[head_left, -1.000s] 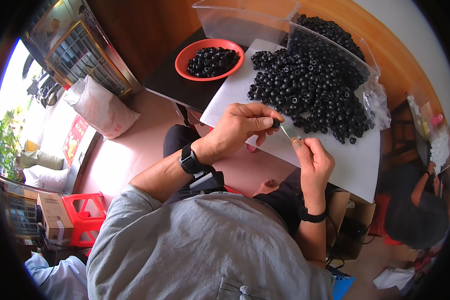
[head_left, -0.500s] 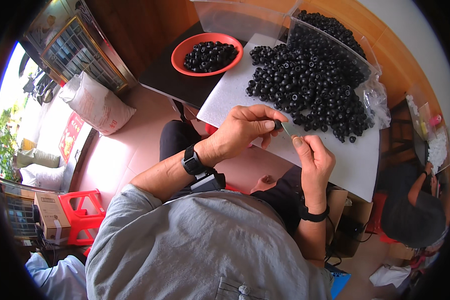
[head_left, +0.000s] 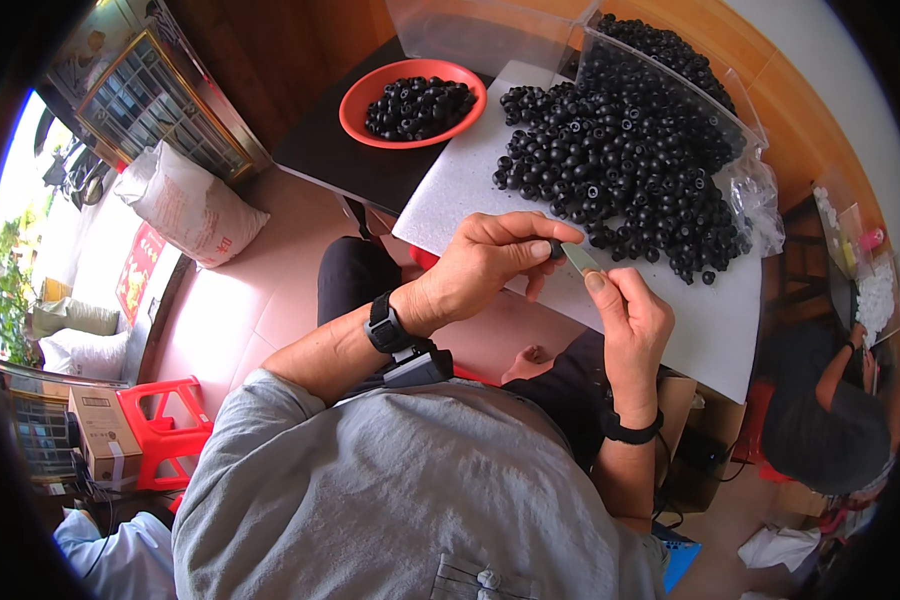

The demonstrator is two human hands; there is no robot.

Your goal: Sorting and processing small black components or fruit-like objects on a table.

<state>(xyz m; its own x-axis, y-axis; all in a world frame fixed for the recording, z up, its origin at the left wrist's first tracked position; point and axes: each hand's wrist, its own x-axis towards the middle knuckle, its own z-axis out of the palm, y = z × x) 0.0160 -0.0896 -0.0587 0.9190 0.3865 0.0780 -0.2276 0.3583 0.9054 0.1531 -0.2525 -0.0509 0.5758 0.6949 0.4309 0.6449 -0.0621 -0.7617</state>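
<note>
My left hand [head_left: 478, 262] pinches a small round black piece [head_left: 556, 249] between thumb and forefinger, above the near edge of a white board [head_left: 705, 335]. A thin, pale greenish blade [head_left: 579, 258] is gripped in my right hand [head_left: 632, 318], its tip at or very close to the piece; contact cannot be made out. Beyond my hands, a large heap of similar hollow black pieces [head_left: 610, 160] covers much of the board. A red bowl [head_left: 352, 112] with more black pieces stands at the far left of the board.
A clear plastic bin [head_left: 670, 85] lies tipped at the heap's far side, with a crumpled clear bag [head_left: 755, 205] beside it. A dark table [head_left: 320, 160] carries the bowl. Another person [head_left: 830, 420] sits at right. A red stool [head_left: 165, 430] and a white sack [head_left: 195, 210] are left.
The blade has turned in my right hand, showing its broad face instead of a narrow edge. Both hands stay almost in place, still holding the piece and the blade.
</note>
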